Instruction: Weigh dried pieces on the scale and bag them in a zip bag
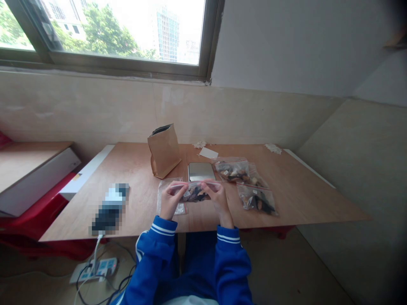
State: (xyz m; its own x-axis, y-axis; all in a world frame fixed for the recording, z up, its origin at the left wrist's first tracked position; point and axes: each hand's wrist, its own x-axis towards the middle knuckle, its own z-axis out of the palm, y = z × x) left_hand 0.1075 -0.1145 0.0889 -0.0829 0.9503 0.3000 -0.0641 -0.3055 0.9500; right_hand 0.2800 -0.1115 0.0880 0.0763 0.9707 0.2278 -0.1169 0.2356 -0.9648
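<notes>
Over the table (pixel 302 195), left fingers (pixel 181 193) and right fingers (pixel 211 190) pinch a bag (pixel 193 195) stretched crosswise.

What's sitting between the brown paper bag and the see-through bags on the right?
In the head view, a flat silver-topped thing lies between the brown paper bag and the see-through bags, with a white card behind it.

The left hand (pixel 171 196) and right hand (pixel 218 196) are level, each in a pinch, with the left thumb (pixel 181 192) and right thumb (pixel 207 191) pointing inward, apart from each other. Below the grip, the left wrist (pixel 167 214) and right wrist (pixel 226 218) lead down into blue sleeves, the left arm (pixel 157 260) and right arm (pixel 231 260) spread slightly outward.
</notes>
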